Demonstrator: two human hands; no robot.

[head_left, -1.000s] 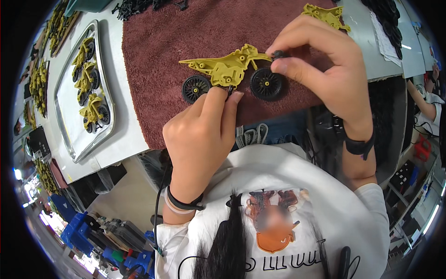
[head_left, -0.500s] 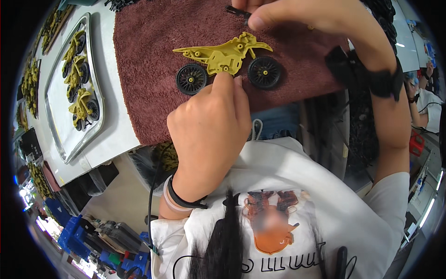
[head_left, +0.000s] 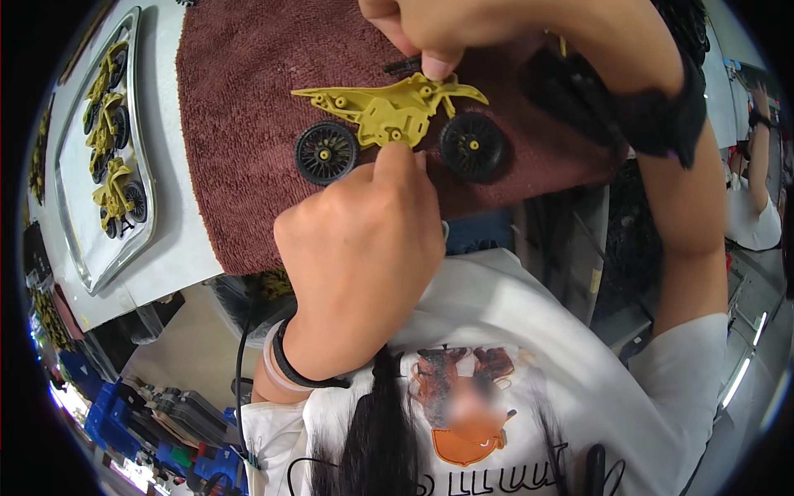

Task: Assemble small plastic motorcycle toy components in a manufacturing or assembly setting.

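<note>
A yellow toy motorcycle body half [head_left: 385, 112] lies flat with its inner pegs facing up. At its rear sits a black spoked wheel [head_left: 326, 155], and a front wheel [head_left: 474, 147] lies by the fork; both have yellow hubs. My left hand [head_left: 360, 227] pinches the body's lower edge below the middle. Above the front end, my right hand [head_left: 426, 37] is closed around a small black part [head_left: 402, 65], its thumb tip down at the yellow body. The fingers hide most of that part, so its exact kind does not show.
A brown towel [head_left: 240, 149] covers the work area. On the white table [head_left: 169, 74] to the left, a metal tray [head_left: 145, 194] carries several yellow motorcycles with black wheels. Blue bins [head_left: 116, 417] stand lower left. Another person [head_left: 753, 198] is at the far right.
My right hand has come down and left, bringing the black part to the front of the yellow body. My left hand keeps its pinch. The whole view has shifted slightly.
</note>
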